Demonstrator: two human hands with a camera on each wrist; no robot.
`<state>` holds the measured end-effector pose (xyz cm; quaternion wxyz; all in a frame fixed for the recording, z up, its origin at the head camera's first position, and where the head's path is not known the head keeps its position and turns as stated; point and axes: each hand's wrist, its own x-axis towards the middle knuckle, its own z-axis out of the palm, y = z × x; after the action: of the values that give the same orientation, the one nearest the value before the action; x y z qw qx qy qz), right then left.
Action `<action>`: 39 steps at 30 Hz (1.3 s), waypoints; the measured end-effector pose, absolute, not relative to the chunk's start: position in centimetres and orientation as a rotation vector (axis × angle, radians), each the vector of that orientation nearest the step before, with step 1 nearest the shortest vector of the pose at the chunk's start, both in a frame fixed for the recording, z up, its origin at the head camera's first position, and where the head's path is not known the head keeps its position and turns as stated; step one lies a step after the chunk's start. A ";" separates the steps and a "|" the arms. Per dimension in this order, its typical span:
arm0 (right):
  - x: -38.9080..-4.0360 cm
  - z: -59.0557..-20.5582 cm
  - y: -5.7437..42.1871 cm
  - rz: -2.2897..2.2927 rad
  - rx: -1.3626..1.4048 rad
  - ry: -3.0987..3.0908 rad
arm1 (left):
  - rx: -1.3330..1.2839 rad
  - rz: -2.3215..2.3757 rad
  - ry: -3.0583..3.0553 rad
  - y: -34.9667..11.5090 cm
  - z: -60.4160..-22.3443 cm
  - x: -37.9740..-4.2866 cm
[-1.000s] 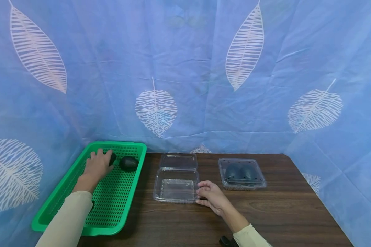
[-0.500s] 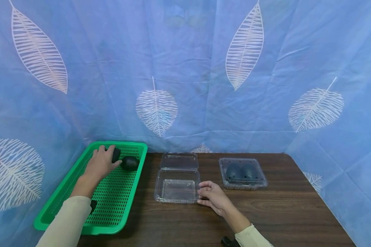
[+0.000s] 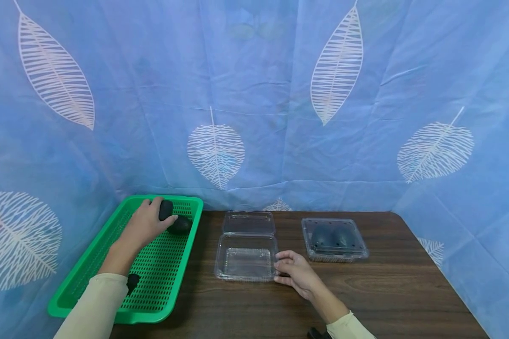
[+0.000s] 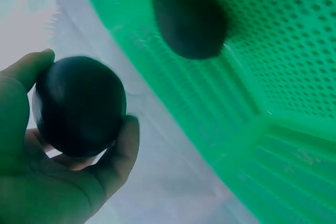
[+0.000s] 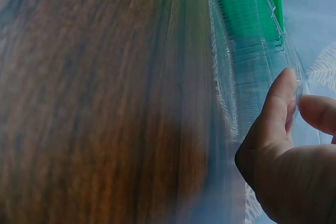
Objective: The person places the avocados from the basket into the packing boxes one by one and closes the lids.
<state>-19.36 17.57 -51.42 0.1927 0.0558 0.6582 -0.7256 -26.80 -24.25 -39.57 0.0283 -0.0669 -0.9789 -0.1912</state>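
Note:
My left hand [image 3: 143,223] grips a dark avocado [image 4: 79,106], fingers and thumb curled round its sides, raised over the far end of the green basket [image 3: 182,278]. A second dark avocado [image 4: 189,19] lies in the basket against its wall, partly covered by my left thumb in the head view. With my right hand [image 3: 297,272] I pinch the right rim of a clear plastic clamshell box [image 3: 247,261]. Its lid [image 3: 249,222] is folded back on the table and nothing lies inside it.
A closed clear clamshell [image 3: 335,239] with two dark avocados in it stands on the brown wooden table [image 3: 390,282], right of the open box. Behind the table hangs a blue curtain [image 3: 263,155] with white leaf prints. A small black device [image 3: 316,333] sits at my right wrist.
My left hand has lifted the avocado and carried it rightward, over the second one. My right hand stays at the box's rim; the whole scene shifts slightly in the view.

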 end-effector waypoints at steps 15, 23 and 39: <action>-19.1 -51.5 17.9 -2.051 0.146 1.841 | -0.403 -0.877 -3.000 -16.8 -37.2 -25.0; -19.2 -51.5 17.7 -2.053 0.156 1.844 | -0.500 -0.805 -3.084 -13.1 -37.8 -25.2; -19.6 -51.8 17.5 -2.060 0.148 1.854 | -0.585 -0.924 -3.199 -8.2 -40.4 -25.4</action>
<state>-19.55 17.54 -51.78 0.1821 0.0524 0.6568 -0.7299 -25.42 -8.21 -40.39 -0.1193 -0.1718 -0.9395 -0.2713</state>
